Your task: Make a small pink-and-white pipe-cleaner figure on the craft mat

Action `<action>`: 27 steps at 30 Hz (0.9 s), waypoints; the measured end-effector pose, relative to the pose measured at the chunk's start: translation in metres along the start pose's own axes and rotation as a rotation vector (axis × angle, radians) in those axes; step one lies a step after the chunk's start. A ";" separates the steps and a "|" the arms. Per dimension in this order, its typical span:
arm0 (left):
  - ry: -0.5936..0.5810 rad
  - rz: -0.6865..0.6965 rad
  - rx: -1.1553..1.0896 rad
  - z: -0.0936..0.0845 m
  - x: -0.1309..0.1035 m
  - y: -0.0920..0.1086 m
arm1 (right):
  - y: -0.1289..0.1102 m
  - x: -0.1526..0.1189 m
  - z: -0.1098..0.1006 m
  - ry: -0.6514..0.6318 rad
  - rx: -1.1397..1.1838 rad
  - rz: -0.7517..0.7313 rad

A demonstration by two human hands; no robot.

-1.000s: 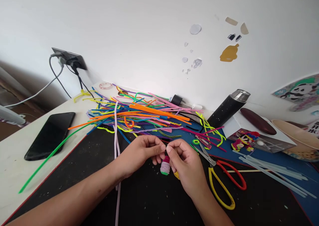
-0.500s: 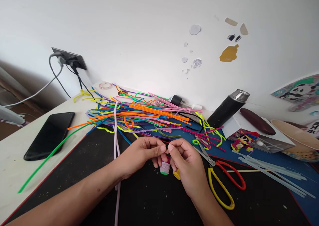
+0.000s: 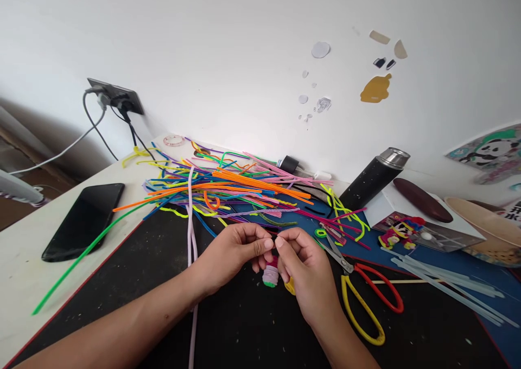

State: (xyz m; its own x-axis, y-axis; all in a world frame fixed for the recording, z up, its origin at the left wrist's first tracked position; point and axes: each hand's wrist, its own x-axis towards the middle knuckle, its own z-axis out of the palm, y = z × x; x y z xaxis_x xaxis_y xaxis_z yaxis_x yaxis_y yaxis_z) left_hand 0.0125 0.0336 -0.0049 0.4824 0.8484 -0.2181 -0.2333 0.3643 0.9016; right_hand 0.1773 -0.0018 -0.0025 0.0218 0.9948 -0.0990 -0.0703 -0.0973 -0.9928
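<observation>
My left hand [image 3: 248,249] and my right hand [image 3: 303,263] meet over the black mat [image 3: 228,331], thumbs and forefingers pinched together. Between the fingertips is a small black piece [image 3: 274,241], mostly hidden; its kind cannot be made out. Just below the fingers shows a wound pipe-cleaner piece [image 3: 270,276] in lilac, with green at its lower end and dark pink above. Part of a yellow piece [image 3: 290,287] peeks out beside my right hand. Scissors [image 3: 345,266] with one red and one yellow handle lie partly open to the right.
Behind my hands spreads a pile of colourful pipe cleaners [image 3: 228,187]. Lilac pipe cleaners [image 3: 190,211] run past my left forearm. A phone [image 3: 83,222] lies at left. To the right are a black flask [image 3: 374,178], a small panda figure [image 3: 401,233] and translucent glue sticks [image 3: 448,282].
Both hands keep the same pinch with hardly any movement. The whole view has shifted very slightly.
</observation>
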 end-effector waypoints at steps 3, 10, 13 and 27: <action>-0.012 0.006 -0.024 0.000 0.000 -0.001 | -0.001 0.000 0.001 -0.015 0.046 0.007; -0.059 0.025 -0.127 -0.003 0.002 -0.009 | -0.001 -0.002 0.002 -0.006 0.141 0.035; -0.055 0.019 -0.144 -0.002 0.002 -0.010 | 0.000 -0.002 0.003 -0.003 0.155 0.040; -0.010 -0.001 -0.167 0.003 0.001 -0.010 | 0.006 -0.004 0.006 0.004 0.175 0.033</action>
State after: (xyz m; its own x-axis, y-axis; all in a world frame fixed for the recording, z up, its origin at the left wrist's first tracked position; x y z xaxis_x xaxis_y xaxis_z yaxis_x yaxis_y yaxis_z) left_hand 0.0176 0.0292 -0.0130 0.4908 0.8444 -0.2147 -0.3698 0.4250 0.8262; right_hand 0.1712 -0.0058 -0.0073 0.0205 0.9911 -0.1316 -0.2438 -0.1227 -0.9620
